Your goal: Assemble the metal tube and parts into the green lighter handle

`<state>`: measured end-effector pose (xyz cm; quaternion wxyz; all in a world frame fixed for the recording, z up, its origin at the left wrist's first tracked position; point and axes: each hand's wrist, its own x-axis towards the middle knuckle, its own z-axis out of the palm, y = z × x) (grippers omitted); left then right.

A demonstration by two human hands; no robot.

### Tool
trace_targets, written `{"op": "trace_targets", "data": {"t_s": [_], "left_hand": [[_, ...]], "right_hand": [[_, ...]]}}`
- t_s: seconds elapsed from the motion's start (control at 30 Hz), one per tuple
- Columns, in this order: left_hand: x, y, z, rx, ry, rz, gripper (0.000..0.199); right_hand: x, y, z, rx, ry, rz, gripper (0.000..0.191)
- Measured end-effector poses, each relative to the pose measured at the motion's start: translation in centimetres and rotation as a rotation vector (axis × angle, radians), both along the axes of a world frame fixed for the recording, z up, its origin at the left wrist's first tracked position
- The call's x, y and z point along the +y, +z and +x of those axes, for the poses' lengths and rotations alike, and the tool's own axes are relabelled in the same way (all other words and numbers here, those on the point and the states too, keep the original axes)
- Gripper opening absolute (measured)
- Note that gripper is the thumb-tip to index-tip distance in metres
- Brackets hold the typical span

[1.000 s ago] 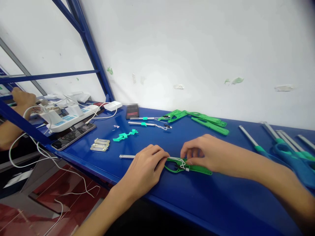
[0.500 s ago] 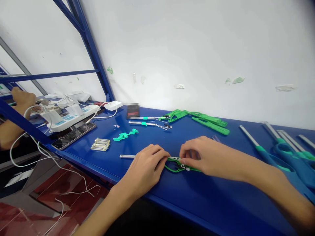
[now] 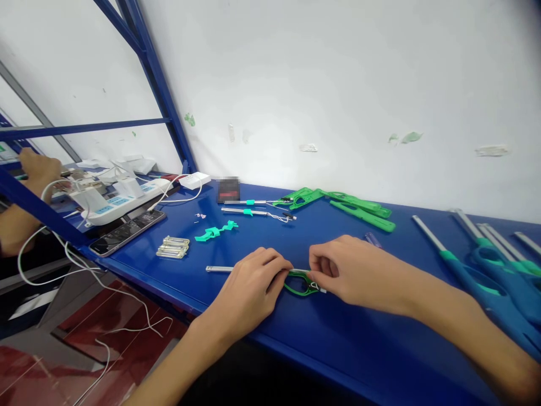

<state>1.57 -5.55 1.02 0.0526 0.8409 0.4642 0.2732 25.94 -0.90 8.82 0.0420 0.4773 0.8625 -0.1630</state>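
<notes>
Near the front of the blue bench, a green plastic handle shell with a looped opening lies between my hands. A silvery metal tube runs out to the left from under my left hand, whose fingers are closed over the joint of tube and shell. My right hand pinches at the shell's right part, beside thin white wires and a small white connector. What lies between its fingertips is mostly hidden. Behind my hands rest two similar tubes with teal tape and wires.
More green shells lie by the wall. Assembled blue lighters with metal tubes are at right. Teal scraps, small clear-and-metal parts, a phone and a power strip sit at left. Another person's hand is beyond the frame.
My right hand's fingers have curled in closer, and more of the green shell's right part is now covered. My left hand stays in place.
</notes>
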Motion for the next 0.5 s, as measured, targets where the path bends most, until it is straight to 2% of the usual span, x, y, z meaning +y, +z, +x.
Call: {"op": "trace_targets", "data": {"t_s": [0.2,0.5], "left_hand": [[0.1,0.1,0.1,-0.005,0.001,-0.003,0.020],[0.0,0.1,0.1,-0.009,-0.001,-0.008,0.020]], "right_hand": [[0.1,0.1,-0.3,-0.021,0.000,0.002,0.028],[1.0,-0.1,0.5,-0.052,0.087,0.010,0.029]]}}
